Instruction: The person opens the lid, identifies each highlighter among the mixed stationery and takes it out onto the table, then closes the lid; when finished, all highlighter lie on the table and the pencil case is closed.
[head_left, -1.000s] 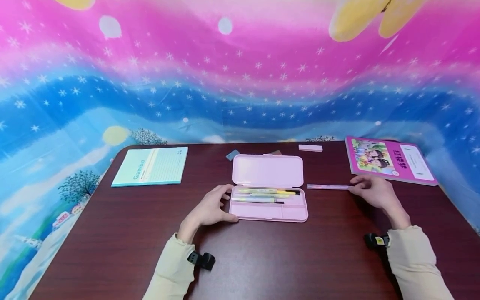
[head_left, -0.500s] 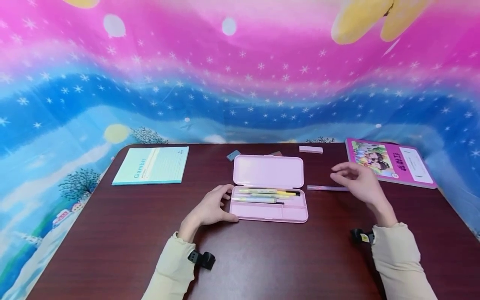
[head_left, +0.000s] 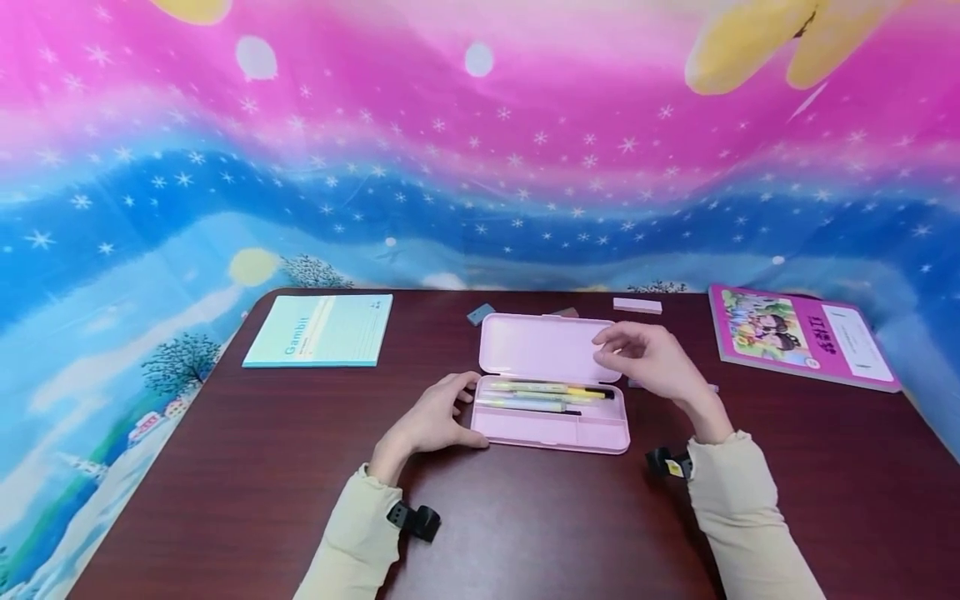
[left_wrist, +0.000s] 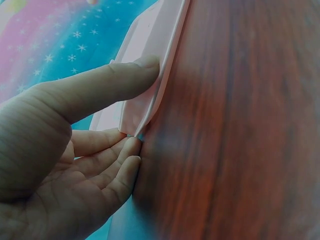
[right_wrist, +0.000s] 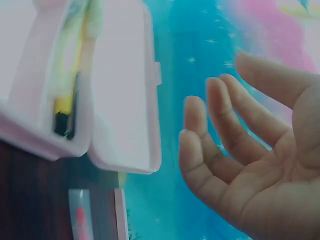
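A pink pencil case [head_left: 525, 427] lies with its lid [head_left: 536, 346] folded back on the dark table. Several pens [head_left: 540, 388], yellow and pale with black ends, lie in its long rear compartment. My left hand [head_left: 427, 417] holds the case at its left end. In the left wrist view its thumb [left_wrist: 120, 85] presses the front wall, fingertips at the end. My right hand [head_left: 648, 358], fingers loosely bent and holding nothing, overlaps the lid's right edge in the head view. A slim pen with a clear cap [right_wrist: 81, 215] lies right of the case, mostly hidden under that hand.
A mint notebook [head_left: 318, 331] lies at the back left, a pink book with a picture cover [head_left: 802, 337] at the back right. Behind the lid are a grey-blue block [head_left: 480, 314], a partly hidden brown block [head_left: 566, 313] and a pink block [head_left: 637, 306]. A patterned cloth hangs behind.
My right hand has let go of the slim pen on the table and moved left to the lid's right edge. The left hand keeps its place on the case. The head view has shifted slightly.
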